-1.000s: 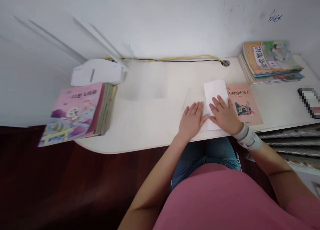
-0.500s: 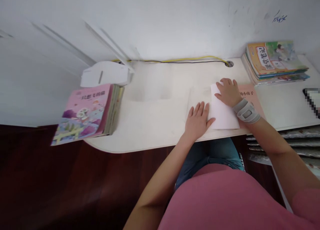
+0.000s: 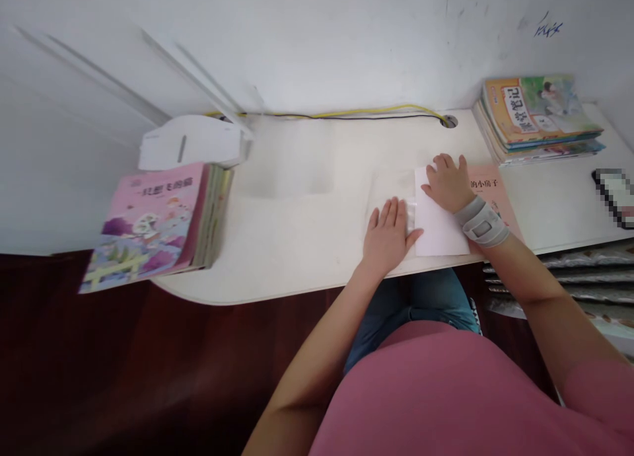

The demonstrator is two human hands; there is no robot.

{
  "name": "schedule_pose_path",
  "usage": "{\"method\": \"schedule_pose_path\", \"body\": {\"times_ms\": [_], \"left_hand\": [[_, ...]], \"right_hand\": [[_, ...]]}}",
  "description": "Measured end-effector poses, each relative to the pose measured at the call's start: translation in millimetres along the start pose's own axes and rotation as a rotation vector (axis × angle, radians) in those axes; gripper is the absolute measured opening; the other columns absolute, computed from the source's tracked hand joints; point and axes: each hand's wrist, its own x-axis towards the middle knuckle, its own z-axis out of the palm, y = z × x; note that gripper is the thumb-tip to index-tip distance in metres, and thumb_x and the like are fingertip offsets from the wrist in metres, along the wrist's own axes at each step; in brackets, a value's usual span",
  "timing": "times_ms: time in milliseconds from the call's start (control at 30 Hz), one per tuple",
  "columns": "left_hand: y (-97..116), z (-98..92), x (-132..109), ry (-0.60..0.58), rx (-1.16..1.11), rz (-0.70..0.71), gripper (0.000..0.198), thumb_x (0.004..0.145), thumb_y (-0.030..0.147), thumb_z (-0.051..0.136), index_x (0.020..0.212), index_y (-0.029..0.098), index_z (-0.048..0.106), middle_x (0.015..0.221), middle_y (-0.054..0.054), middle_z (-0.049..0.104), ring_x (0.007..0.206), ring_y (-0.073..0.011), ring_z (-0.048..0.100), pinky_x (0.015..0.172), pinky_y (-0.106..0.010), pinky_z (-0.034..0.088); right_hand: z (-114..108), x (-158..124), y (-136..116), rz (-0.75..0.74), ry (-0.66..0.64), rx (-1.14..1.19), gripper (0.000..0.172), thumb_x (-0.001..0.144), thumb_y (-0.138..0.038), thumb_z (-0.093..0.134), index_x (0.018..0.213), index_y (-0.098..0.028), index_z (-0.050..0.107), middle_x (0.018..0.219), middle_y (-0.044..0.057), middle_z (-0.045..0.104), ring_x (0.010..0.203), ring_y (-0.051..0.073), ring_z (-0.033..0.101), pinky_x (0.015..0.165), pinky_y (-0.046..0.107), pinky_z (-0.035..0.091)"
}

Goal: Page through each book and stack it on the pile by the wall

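Note:
A pink-covered book (image 3: 495, 208) lies on the white desk, with a white page or flap (image 3: 438, 234) folded over its left part. My right hand (image 3: 450, 184), with a grey wrist brace (image 3: 481, 222) on the wrist, rests on the white flap, fingers spread near its top. To the left of the flap a clear plastic sheet (image 3: 391, 184) lies on the desk. My left hand (image 3: 387, 234) is laid flat on that sheet, its thumb reaching the flap's left edge. Neither hand grips anything visible.
At the left end stands a stack of books (image 3: 148, 221), a pink one on top, overhanging the desk edge. Behind it is a white box-like object (image 3: 191, 142). More books (image 3: 542, 112) are piled at the back right, near a phone-like device (image 3: 617, 195). Cables (image 3: 347, 114) run along the wall.
The view has shifted slightly, moving everything a little to the left. Both hands keep nearly the same places, and the clear sheet shows more plainly by my left hand.

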Motion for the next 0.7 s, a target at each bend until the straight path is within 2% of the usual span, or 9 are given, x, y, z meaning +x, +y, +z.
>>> {"method": "schedule_pose_path", "body": {"times_ms": [133, 267, 333, 433, 567, 700], "left_hand": [[-4.7, -9.1, 4.5, -0.013, -0.002, 0.035, 0.074, 0.095, 0.059, 0.022, 0.146, 0.006, 0.035, 0.151, -0.019, 0.037, 0.140, -0.0297, 0.035, 0.113, -0.045, 0.029], [-14.9, -24.9, 35.9, -0.034, -0.005, 0.018, 0.068, 0.096, 0.057, 0.023, 0.143, 0.011, 0.041, 0.149, -0.015, 0.043, 0.129, -0.0321, 0.047, 0.101, -0.045, 0.041], [-20.8, -26.1, 56.3, -0.047, 0.003, 0.026, 0.065, 0.097, 0.053, 0.023, 0.143, 0.010, 0.041, 0.151, -0.013, 0.039, 0.133, -0.0328, 0.042, 0.105, -0.047, 0.038], [-28.3, -17.2, 77.1, -0.096, 0.005, 0.057, 0.066, 0.098, 0.050, 0.023, 0.147, 0.007, 0.034, 0.155, -0.013, 0.031, 0.143, -0.0320, 0.027, 0.114, -0.051, 0.024], [-32.9, -2.4, 80.1, -0.064, -0.004, 0.030, 0.069, 0.098, 0.050, 0.018, 0.149, 0.004, 0.027, 0.156, -0.015, 0.027, 0.145, -0.0275, 0.023, 0.118, -0.048, 0.017], [-33.2, 1.2, 76.7, -0.037, -0.012, 0.025, 0.069, 0.098, 0.049, 0.015, 0.148, 0.004, 0.028, 0.156, -0.015, 0.028, 0.145, -0.0261, 0.023, 0.118, -0.048, 0.017]], "right_hand": [[3.9, 0.7, 1.0, 0.004, -0.015, 0.004, 0.040, 0.093, -0.035, 0.044, 0.115, -0.010, 0.065, 0.127, 0.022, 0.055, 0.121, 0.034, 0.042, 0.099, 0.055, 0.030], [5.2, 1.4, 0.6, -0.014, -0.030, 0.030, 0.038, 0.091, -0.032, 0.046, 0.113, -0.007, 0.065, 0.126, 0.023, 0.056, 0.120, 0.034, 0.044, 0.095, 0.049, 0.034], [5.0, 1.8, 0.2, -0.024, -0.032, 0.030, 0.037, 0.091, -0.031, 0.048, 0.112, -0.007, 0.065, 0.125, 0.024, 0.056, 0.119, 0.034, 0.044, 0.095, 0.048, 0.034], [5.1, 2.1, -0.2, -0.027, -0.043, 0.031, 0.037, 0.091, -0.032, 0.049, 0.113, -0.006, 0.065, 0.125, 0.023, 0.056, 0.120, 0.033, 0.044, 0.095, 0.047, 0.034], [5.8, 1.6, -0.5, -0.036, -0.025, 0.017, 0.035, 0.092, -0.032, 0.050, 0.110, -0.008, 0.067, 0.122, 0.021, 0.058, 0.118, 0.032, 0.044, 0.095, 0.046, 0.034], [4.6, 0.9, -0.2, -0.064, -0.025, 0.006, 0.034, 0.091, -0.033, 0.050, 0.108, -0.009, 0.068, 0.119, 0.020, 0.059, 0.116, 0.031, 0.045, 0.094, 0.047, 0.034]]}}
